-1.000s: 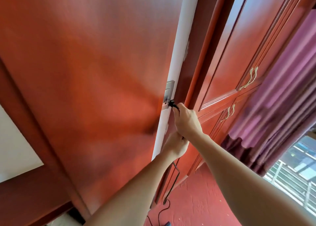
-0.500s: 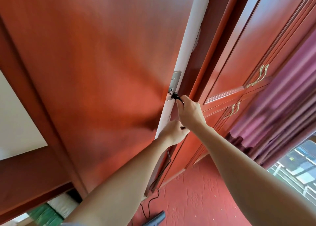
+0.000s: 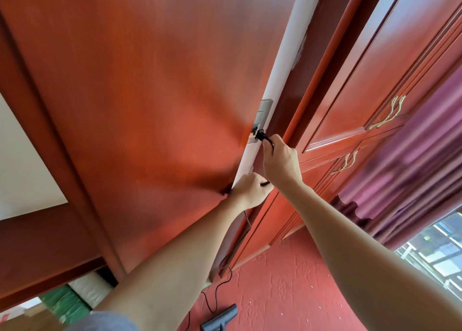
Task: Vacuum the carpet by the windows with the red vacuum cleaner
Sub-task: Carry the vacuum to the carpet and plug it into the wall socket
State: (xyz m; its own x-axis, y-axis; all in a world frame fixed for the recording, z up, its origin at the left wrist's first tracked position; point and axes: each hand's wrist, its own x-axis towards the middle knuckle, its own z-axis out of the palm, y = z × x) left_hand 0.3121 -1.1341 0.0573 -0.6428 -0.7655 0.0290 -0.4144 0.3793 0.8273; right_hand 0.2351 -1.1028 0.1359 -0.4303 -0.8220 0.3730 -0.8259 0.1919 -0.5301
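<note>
My right hand [image 3: 280,162] grips a black plug [image 3: 261,134] and holds it against a grey wall socket [image 3: 262,114] on a narrow white wall strip. Just below, my left hand [image 3: 251,190] is closed around the black power cord [image 3: 230,250], which hangs down the wall and trails across the red carpet [image 3: 287,288]. A dark blue-grey vacuum floor nozzle [image 3: 220,319] lies on the carpet at the bottom edge. The red vacuum body is out of view.
A large red-brown wooden panel [image 3: 137,105] fills the left. Wardrobe doors with pale curved handles [image 3: 387,113] stand to the right of the socket. Purple curtains [image 3: 412,168] hang by a window [image 3: 437,255] at the right. A green and white item [image 3: 67,298] lies at the lower left.
The view has shifted so that more carpet, the cord and the nozzle show at the bottom. Both hands stay at the socket, the right one holding the plug against it.
</note>
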